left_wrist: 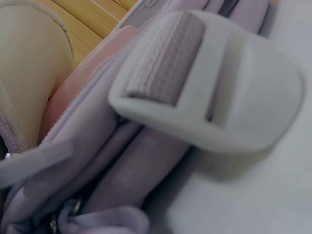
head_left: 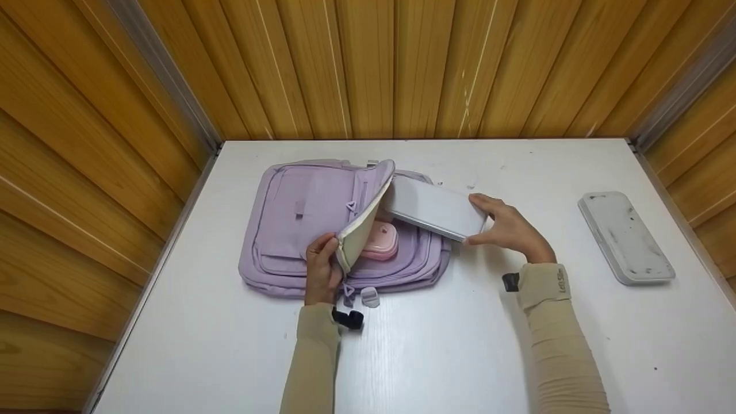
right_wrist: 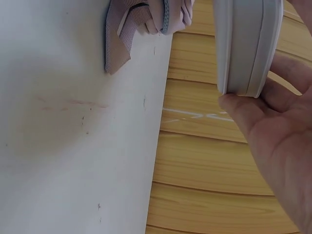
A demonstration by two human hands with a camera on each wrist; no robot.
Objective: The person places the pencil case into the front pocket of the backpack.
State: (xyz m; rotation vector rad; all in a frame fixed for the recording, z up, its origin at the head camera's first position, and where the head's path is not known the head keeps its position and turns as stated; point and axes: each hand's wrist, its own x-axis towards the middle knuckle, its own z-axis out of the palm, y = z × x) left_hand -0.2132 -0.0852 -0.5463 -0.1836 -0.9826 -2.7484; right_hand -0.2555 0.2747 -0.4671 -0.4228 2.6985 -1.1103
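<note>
A lilac backpack (head_left: 310, 201) lies on the white table with its front pocket unzipped. My left hand (head_left: 323, 267) pinches the edge of the pocket's cream-lined flap (head_left: 362, 227) and holds it raised. Inside the pocket sits a small pink case (head_left: 382, 240), its upper part hidden under the flap. My right hand (head_left: 509, 227) grips the near end of a flat whitish case (head_left: 437, 208), thumb and fingers on opposite edges. This case's far end reaches in under the flap; the right wrist view shows a seam along its side (right_wrist: 248, 44).
A second flat grey-white case (head_left: 627, 238) with dark smudges lies at the table's right. Close in the left wrist view is a white strap buckle (left_wrist: 263, 87), at the backpack's near side. Yellow wood-panelled walls (head_left: 425, 69) border the table at the back and sides.
</note>
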